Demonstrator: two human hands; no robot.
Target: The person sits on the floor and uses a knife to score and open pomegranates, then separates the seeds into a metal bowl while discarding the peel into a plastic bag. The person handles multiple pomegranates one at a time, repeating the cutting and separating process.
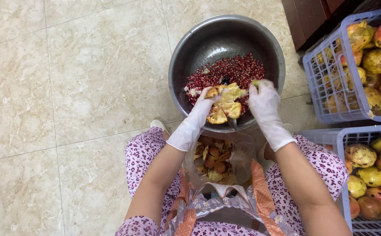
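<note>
A round metal bowl (pixel 190 48) on the floor holds a heap of red pomegranate seeds (pixel 234 70). Both my hands wear white gloves. My left hand (pixel 199 114) grips a broken-open pomegranate (pixel 226 105), yellow-orange inside, held over the near side of the bowl. My right hand (pixel 264 102) pinches the fruit's right edge, with a small bit of pale peel at its fingertips. Between my knees hangs a clear plastic bag (pixel 240 157) with pomegranate peels (pixel 212 159) inside.
Two lilac plastic crates full of whole yellow-red pomegranates stand to the right, one at the far right (pixel 330 83) and one beside my right knee (pixel 341 144). A dark wooden piece of furniture (pixel 308 17) stands beyond them. Beige tiled floor (pixel 77 78) spreads to the left.
</note>
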